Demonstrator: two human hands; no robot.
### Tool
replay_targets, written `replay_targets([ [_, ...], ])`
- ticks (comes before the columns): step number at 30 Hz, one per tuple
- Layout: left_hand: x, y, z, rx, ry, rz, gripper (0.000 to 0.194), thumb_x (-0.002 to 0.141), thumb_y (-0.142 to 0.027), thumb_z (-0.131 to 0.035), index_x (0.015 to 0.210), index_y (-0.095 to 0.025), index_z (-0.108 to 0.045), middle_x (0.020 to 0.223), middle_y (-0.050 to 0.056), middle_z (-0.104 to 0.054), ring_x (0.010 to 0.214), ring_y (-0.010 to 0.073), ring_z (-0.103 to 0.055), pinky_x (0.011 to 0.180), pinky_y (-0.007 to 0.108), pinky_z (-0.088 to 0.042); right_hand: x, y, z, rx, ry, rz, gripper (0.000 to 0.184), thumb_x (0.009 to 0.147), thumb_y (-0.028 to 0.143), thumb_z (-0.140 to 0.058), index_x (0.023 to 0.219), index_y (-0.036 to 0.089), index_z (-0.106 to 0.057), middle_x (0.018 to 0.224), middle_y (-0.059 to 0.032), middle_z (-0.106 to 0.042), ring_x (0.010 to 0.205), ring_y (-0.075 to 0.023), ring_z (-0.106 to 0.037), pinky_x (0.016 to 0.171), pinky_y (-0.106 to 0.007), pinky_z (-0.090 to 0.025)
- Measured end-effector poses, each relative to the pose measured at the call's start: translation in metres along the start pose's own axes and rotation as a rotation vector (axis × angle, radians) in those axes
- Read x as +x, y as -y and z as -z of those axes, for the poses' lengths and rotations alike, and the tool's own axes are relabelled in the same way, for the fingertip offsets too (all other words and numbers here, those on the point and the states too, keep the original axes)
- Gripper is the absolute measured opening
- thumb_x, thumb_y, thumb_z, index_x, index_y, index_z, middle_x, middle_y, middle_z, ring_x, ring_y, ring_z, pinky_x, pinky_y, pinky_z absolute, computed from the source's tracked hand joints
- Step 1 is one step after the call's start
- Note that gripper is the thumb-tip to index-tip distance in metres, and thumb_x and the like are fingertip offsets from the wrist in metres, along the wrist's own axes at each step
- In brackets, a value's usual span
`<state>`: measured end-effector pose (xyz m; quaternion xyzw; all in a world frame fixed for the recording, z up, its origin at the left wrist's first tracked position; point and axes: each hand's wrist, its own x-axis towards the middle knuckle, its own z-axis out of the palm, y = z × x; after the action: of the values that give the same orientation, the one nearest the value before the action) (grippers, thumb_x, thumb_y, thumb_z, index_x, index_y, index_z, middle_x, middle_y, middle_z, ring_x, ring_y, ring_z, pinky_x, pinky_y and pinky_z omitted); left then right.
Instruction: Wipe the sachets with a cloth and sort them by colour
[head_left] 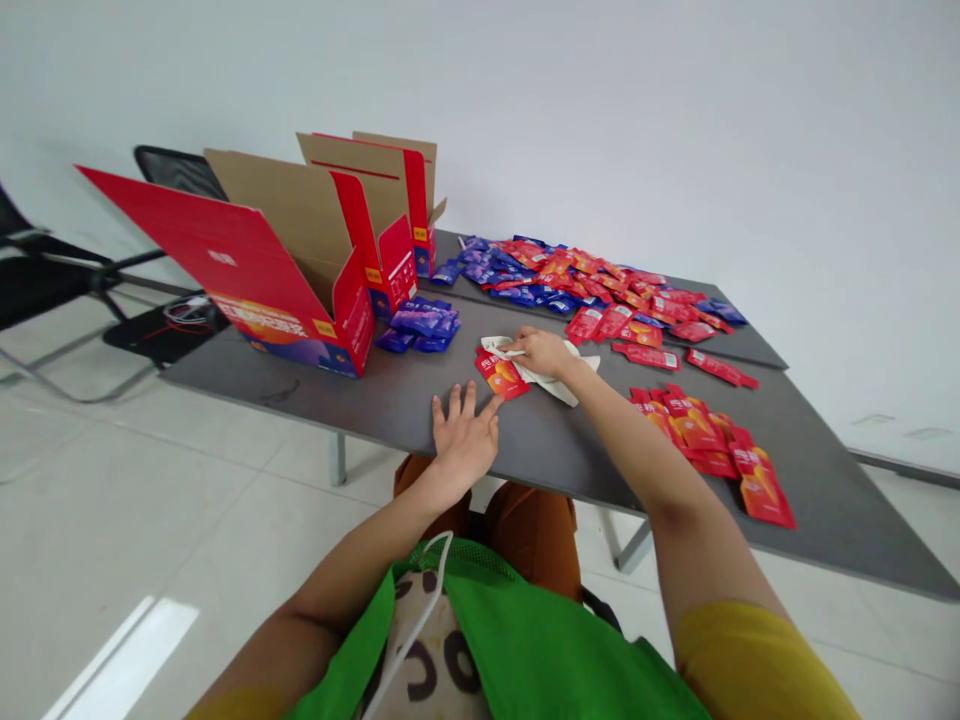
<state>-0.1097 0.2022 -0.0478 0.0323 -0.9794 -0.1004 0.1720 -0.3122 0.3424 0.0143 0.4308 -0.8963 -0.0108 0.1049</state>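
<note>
Green apron (525, 640) at my near edge, and just past it I've got the left hand (463, 440) palm down on the grey table (390, 395), fingers fanned wide, thumb at the corner of a red pouch (502, 377), seemingly to keep it from sliding. The right hand (546, 355) comes in from the other side, fingers held closer together, index reaching forward, pressing a crumpled white cloth (559, 388) over the pouch's edge; whether they pinch a fold, I can't tell. And the pouch itself: lying flat between the hands, glossy red, orange artwork, pale lettering, partly covered. Off to my right, a loose stack of red pouches (694, 430) lies face up, perhaps grouped for easy reach; on the left, blue pouches (424, 325) bunch beside the nearest open carton (300, 300), its flaps up, leaving the mouth accessible. Farther back there's a mixed red-and-blue heap (585, 280), then the pale wall (637, 120).
</note>
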Motion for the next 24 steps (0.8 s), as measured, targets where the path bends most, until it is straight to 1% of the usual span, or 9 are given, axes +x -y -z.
replay_targets([
  [3, 0.007, -0.009, 0.002, 0.023, -0.001, 0.037, 0.049, 0.093, -0.031, -0.039, 0.139, -0.019, -0.051, 0.15, 0.016, -0.042, 0.139, 0.0352, -0.032, 0.112, 0.062, -0.019, -0.003, -0.008, -0.002, -0.022, 0.007, -0.038, 0.038, 0.095, 0.041, -0.05, 0.13, 0.034, -0.063, 0.119, -0.0074, -0.062, 0.099, -0.0227, -0.062, 0.08, -0.028, -0.043],
  [6, 0.023, -0.02, 0.006, 0.027, -0.093, 0.047, 0.052, 0.092, -0.036, -0.044, 0.134, -0.006, -0.05, 0.148, 0.022, -0.042, 0.14, 0.0341, -0.029, 0.114, 0.054, -0.022, -0.02, -0.013, -0.003, -0.02, 0.005, -0.057, 0.038, 0.095, 0.042, -0.049, 0.129, 0.034, -0.063, 0.118, -0.0075, -0.062, 0.099, -0.0224, -0.062, 0.079, -0.027, -0.044],
  [9, 0.043, -0.028, 0.005, 0.012, -0.097, 0.01, 0.059, 0.089, -0.044, -0.051, 0.134, -0.006, -0.047, 0.142, 0.024, -0.047, 0.133, 0.0344, -0.038, 0.11, 0.051, -0.028, -0.037, -0.015, -0.002, -0.014, -0.002, -0.086, 0.037, 0.095, 0.042, -0.051, 0.129, 0.034, -0.063, 0.117, -0.0072, -0.062, 0.096, -0.0212, -0.063, 0.08, -0.027, -0.044],
  [12, 0.057, -0.033, -0.002, 0.009, -0.044, -0.025, 0.052, 0.091, -0.043, -0.049, 0.126, -0.005, -0.054, 0.127, 0.024, -0.057, 0.119, 0.033, -0.049, 0.105, 0.049, -0.033, -0.049, -0.015, -0.002, 0.013, -0.009, -0.098, 0.036, 0.094, 0.042, -0.053, 0.128, 0.034, -0.064, 0.115, -0.0062, -0.063, 0.094, -0.0199, -0.063, 0.081, -0.027, -0.044],
  [14, 0.061, -0.035, -0.008, 0.02, -0.062, -0.011, 0.048, 0.094, -0.041, -0.045, 0.122, -0.004, -0.056, 0.121, 0.024, -0.06, 0.116, 0.0327, -0.051, 0.104, 0.049, -0.034, -0.056, -0.013, -0.004, 0.059, -0.033, -0.089, 0.036, 0.093, 0.04, -0.055, 0.126, 0.033, -0.066, 0.113, -0.0058, -0.064, 0.095, -0.0192, -0.063, 0.083, -0.027, -0.044],
  [16, 0.062, -0.034, -0.01, 0.011, -0.093, 0.036, 0.044, 0.098, -0.036, -0.037, 0.121, -0.004, -0.058, 0.117, 0.023, -0.061, 0.113, 0.031, -0.054, 0.1, 0.046, -0.038, -0.061, -0.01, -0.006, 0.138, -0.099, -0.079, 0.035, 0.092, 0.038, -0.057, 0.125, 0.03, -0.067, 0.11, -0.0059, -0.065, 0.095, -0.0188, -0.063, 0.086, -0.028, -0.045],
  [19, 0.064, -0.029, -0.006, -0.025, -0.136, 0.132, 0.039, 0.099, -0.021, -0.028, 0.115, -0.006, -0.06, 0.111, 0.02, -0.064, 0.106, 0.0258, -0.06, 0.097, 0.04, -0.041, -0.07, 0.002, -0.008, 0.283, -0.263, -0.089, 0.034, 0.091, 0.038, -0.057, 0.121, 0.027, -0.07, 0.106, -0.0066, -0.066, 0.093, -0.0193, -0.063, 0.086, -0.03, -0.047],
  [22, 0.066, -0.02, 0.004, -0.06, -0.148, 0.219, 0.036, 0.097, -0.014, -0.031, 0.11, -0.007, -0.063, 0.104, 0.017, -0.068, 0.102, 0.0235, -0.064, 0.106, 0.043, -0.034, -0.078, 0.021, -0.005, 0.412, -0.46, -0.147, 0.035, 0.092, 0.042, -0.055, 0.118, 0.025, -0.071, 0.103, -0.0077, -0.067, 0.094, -0.0211, -0.062, 0.087, -0.034, -0.048],
  [24, 0.067, -0.015, 0.01, -0.131, -0.11, 0.282, 0.034, 0.096, -0.018, -0.035, 0.108, -0.008, -0.065, 0.101, 0.017, -0.07, 0.102, 0.0255, -0.065, 0.102, 0.042, -0.039, -0.081, 0.037, 0.0, 0.503, -0.569, -0.176, 0.036, 0.092, 0.043, -0.054, 0.117, 0.024, -0.071, 0.104, -0.0081, -0.068, 0.096, -0.022, -0.062, 0.089, -0.036, -0.048],
])
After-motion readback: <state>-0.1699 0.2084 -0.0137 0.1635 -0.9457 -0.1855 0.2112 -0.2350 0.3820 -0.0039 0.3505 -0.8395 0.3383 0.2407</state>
